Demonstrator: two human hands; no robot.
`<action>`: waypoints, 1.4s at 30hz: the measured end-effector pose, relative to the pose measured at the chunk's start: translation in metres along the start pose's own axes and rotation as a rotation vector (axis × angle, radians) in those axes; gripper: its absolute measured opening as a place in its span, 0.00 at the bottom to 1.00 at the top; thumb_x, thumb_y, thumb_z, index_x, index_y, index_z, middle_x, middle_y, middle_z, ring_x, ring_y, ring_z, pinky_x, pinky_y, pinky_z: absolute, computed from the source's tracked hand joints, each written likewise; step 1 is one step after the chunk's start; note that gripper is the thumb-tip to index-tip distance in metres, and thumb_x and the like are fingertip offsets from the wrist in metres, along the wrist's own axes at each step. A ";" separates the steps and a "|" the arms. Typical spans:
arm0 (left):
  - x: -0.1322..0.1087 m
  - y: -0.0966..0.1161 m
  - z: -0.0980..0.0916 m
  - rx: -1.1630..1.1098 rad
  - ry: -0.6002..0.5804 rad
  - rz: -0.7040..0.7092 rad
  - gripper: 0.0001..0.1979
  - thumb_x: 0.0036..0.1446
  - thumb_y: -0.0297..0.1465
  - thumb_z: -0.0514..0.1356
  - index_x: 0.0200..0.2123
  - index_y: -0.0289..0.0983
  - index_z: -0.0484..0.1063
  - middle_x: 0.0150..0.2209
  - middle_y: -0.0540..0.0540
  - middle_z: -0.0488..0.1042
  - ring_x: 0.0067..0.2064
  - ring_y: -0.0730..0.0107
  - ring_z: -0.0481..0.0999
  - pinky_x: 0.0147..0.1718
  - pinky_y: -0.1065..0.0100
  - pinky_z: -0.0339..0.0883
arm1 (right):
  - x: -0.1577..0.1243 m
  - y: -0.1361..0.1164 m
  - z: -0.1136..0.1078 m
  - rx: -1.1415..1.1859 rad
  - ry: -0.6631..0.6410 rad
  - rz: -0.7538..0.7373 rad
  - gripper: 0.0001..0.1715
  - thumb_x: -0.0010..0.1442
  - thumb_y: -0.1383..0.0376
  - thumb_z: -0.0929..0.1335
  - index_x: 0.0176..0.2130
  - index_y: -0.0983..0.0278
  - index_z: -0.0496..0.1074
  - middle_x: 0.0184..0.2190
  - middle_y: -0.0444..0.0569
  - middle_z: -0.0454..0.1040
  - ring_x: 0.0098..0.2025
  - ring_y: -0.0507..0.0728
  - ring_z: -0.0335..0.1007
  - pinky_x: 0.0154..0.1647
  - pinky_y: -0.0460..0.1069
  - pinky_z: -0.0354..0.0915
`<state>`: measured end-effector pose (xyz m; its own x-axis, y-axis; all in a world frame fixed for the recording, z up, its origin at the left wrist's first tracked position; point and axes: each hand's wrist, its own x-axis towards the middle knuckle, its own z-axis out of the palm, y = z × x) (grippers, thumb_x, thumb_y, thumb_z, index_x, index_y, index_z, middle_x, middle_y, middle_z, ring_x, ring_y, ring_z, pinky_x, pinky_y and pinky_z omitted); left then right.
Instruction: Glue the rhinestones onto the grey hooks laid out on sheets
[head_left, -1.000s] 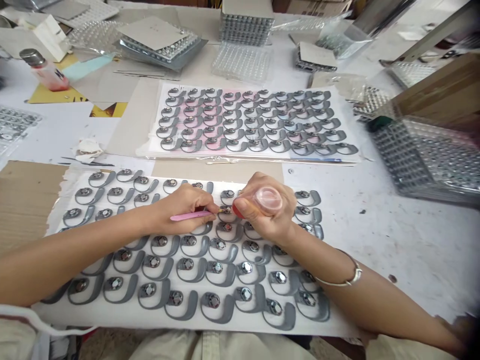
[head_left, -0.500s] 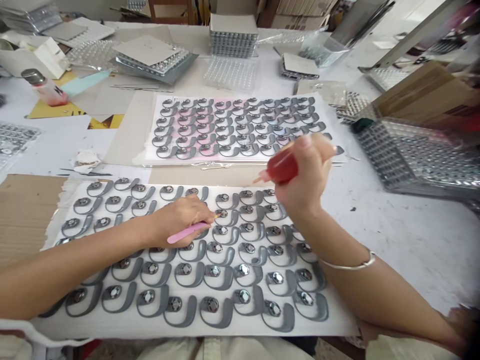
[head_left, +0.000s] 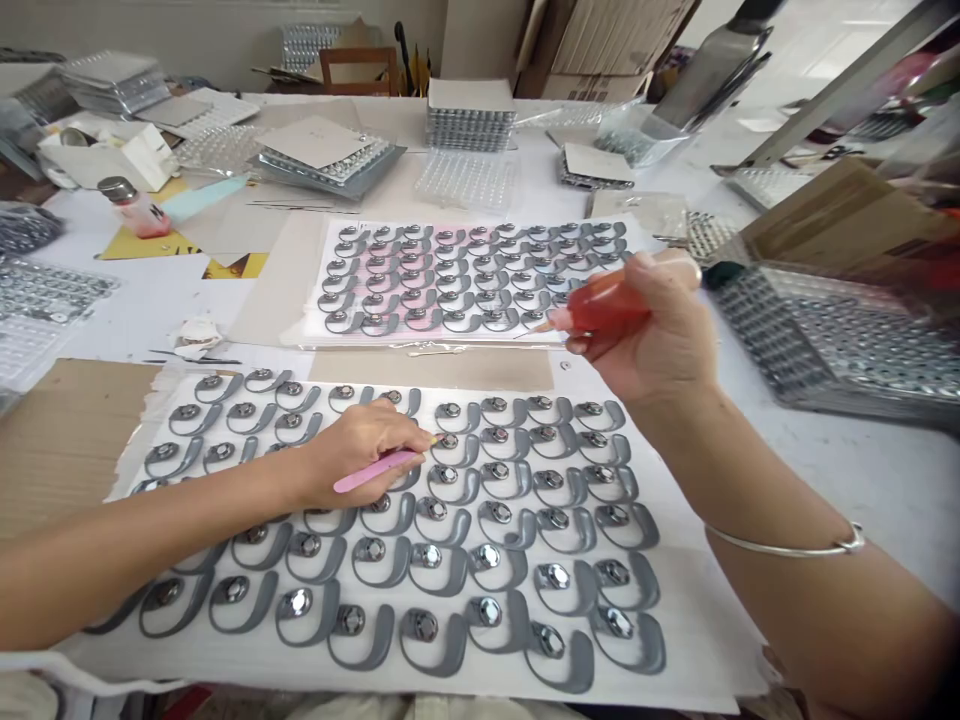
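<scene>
My left hand (head_left: 367,450) is closed around a slim pink tool (head_left: 375,472), whose yellowish tip sits beside a round metal piece in the near sheet's middle. My fingers hide most of the tool's front part. Grey curved bands, each with a round, shiny metal setting (head_left: 448,441), lie in rows on this white sheet (head_left: 660,690). Held up over the table, a soft bottle of red liquid (head_left: 611,303) with a thin needle nozzle is gripped in my right hand (head_left: 660,340). Its nozzle points left, above the front edge of the far sheet.
Behind lies a second white sheet (head_left: 300,325) with more grey bands. Stacked clear trays (head_left: 847,340) stand at the right by a cardboard box (head_left: 832,215). A capped bottle (head_left: 135,207) sits at the back left, and crumpled white paper (head_left: 196,338) is nearer.
My right hand has moved right with the red bottle, uncovering bands on the near sheet's right side. The left hand stays in nearly the same place. The view has tilted up slightly.
</scene>
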<state>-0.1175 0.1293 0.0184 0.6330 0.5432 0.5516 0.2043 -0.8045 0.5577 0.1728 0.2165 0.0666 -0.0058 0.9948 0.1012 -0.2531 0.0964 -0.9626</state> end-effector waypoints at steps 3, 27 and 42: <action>0.005 -0.001 0.002 0.110 0.039 0.041 0.07 0.59 0.19 0.55 0.38 0.36 0.68 0.34 0.44 0.81 0.33 0.69 0.80 0.36 0.67 0.72 | -0.003 0.007 0.017 -0.023 -0.056 0.031 0.17 0.55 0.54 0.72 0.28 0.58 0.61 0.24 0.42 0.72 0.28 0.56 0.77 0.15 0.48 0.56; 0.011 -0.001 0.031 0.682 -0.070 0.274 0.11 0.61 0.18 0.55 0.26 0.32 0.69 0.26 0.39 0.76 0.26 0.66 0.71 0.28 0.64 0.64 | -0.037 0.062 0.059 -0.628 -0.057 -0.435 0.22 0.61 0.51 0.68 0.23 0.61 0.65 0.20 0.44 0.68 0.24 0.53 0.66 0.26 0.51 0.63; 0.011 0.000 0.033 0.682 -0.039 0.270 0.12 0.59 0.18 0.58 0.23 0.32 0.68 0.22 0.43 0.73 0.23 0.69 0.67 0.27 0.66 0.62 | -0.040 0.067 0.061 -0.699 -0.118 -0.466 0.19 0.61 0.54 0.68 0.25 0.61 0.66 0.23 0.45 0.69 0.27 0.54 0.65 0.31 0.52 0.63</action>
<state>-0.0859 0.1274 0.0042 0.7505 0.3061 0.5857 0.4486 -0.8867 -0.1115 0.0968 0.1809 0.0136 -0.1599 0.8427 0.5141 0.4013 0.5313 -0.7461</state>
